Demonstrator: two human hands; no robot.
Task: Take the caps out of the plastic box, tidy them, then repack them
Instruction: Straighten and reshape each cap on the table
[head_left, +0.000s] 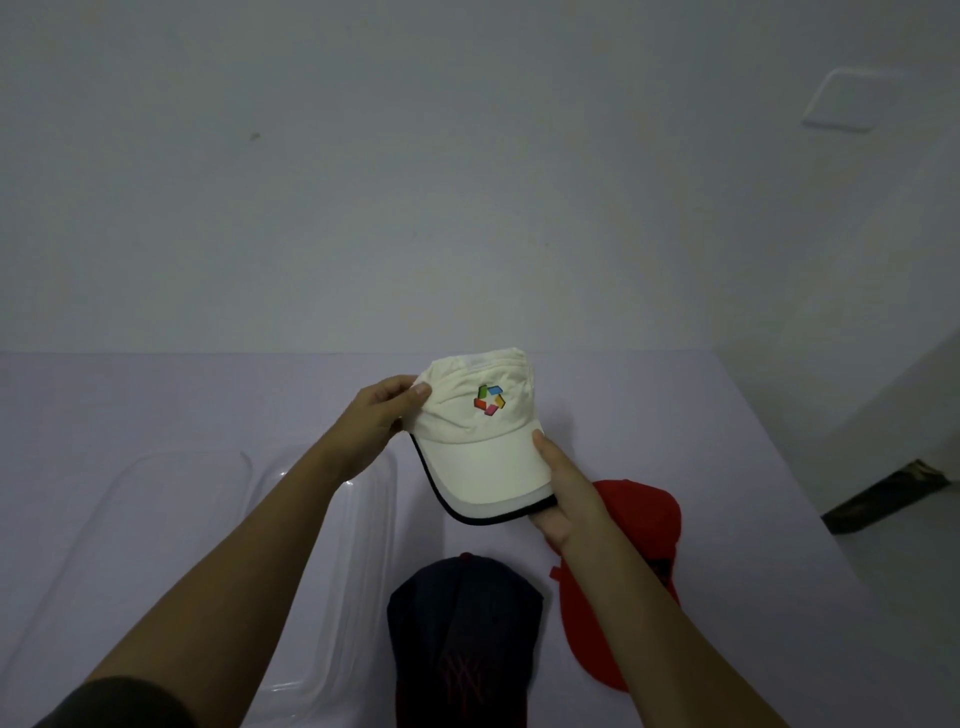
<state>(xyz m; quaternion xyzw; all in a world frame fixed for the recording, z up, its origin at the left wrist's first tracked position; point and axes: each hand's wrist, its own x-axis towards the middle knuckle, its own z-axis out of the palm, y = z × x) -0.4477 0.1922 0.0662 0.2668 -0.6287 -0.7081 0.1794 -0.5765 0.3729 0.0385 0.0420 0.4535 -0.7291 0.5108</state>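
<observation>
I hold a cream cap (480, 436) with a multicoloured logo and a dark-edged brim above the table. My left hand (379, 421) pinches the left side of its crown. My right hand (563, 493) grips the right edge of its brim. A dark navy cap (462, 623) lies on the table below it, brim toward me. A red cap (639, 519) lies to the right, partly hidden behind my right forearm. The clear plastic box (358, 545) sits left of the caps, under my left forearm, and looks empty.
A clear lid (156, 509) lies flat left of the box. The pale table (701, 415) meets a white wall at the back. Its right edge drops to the floor, where a dark object (883, 493) lies.
</observation>
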